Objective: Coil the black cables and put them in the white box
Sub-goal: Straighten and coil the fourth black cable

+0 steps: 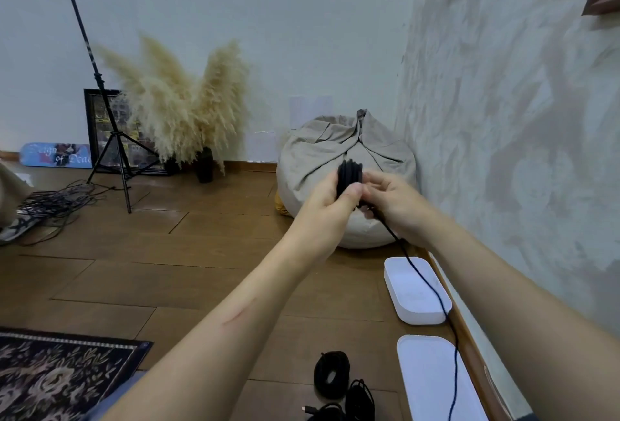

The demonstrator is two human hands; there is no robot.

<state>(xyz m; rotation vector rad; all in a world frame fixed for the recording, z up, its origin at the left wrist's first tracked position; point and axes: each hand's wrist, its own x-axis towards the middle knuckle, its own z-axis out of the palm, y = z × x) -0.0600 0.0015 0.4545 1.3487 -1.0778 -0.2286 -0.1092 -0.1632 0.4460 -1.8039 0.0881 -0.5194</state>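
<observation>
Cable: matte black oval coil (pixel 349 175), frame centre, its tail (pixel 455 360) is trailing over the smooth white box (pixel 407 299).
Left hand (pixel 335 200): fingers are clasping the coil.
Right hand (pixel 394 204): fingers are pinching the tail.

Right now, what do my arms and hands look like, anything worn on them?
Both arms are bare: no sleeves, gloves, watch or bracelet show. The left hand and right hand carry no visible rings. A thin scratch-like mark crosses the left forearm.
</observation>
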